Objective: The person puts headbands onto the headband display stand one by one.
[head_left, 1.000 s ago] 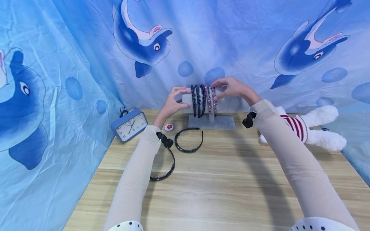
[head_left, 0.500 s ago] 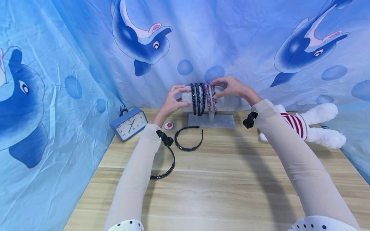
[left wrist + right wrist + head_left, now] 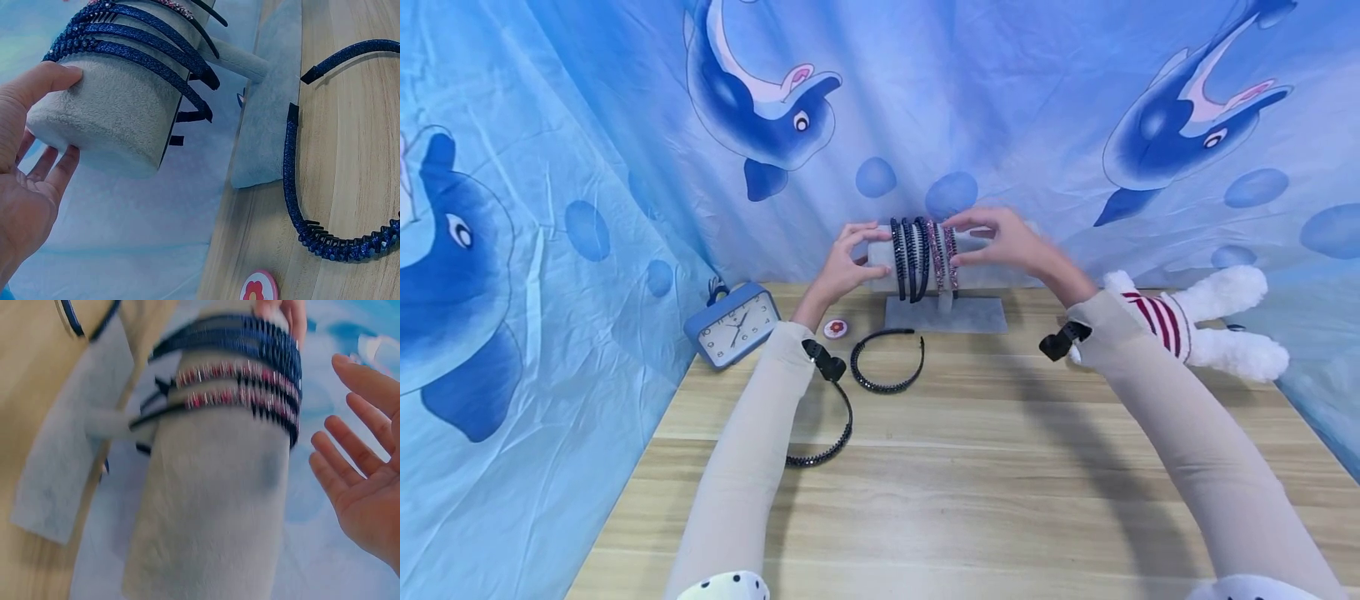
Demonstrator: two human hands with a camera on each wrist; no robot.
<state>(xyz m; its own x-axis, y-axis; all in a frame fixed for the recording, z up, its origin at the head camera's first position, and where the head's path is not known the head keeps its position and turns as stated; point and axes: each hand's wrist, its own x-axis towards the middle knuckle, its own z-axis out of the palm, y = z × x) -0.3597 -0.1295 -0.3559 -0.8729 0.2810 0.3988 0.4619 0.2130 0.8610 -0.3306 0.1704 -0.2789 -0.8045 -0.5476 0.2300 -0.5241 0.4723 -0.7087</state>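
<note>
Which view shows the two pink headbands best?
The right wrist view: both pink headbands appear largest, though blurred. The head view shows them small, beside the right hand; the left wrist view catches only parts at its top edge.

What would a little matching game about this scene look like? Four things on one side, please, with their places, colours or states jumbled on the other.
Column one:
1. Clock
2. Left hand
3. Right hand
4. Pink headbands

Column two:
A. Open, holding nothing
B. Fitted around the grey stand, beside the dark ones
C. Blue with a pale face
D. Gripping one end of the stand

Right pairs: 1-C, 2-D, 3-A, 4-B
</note>
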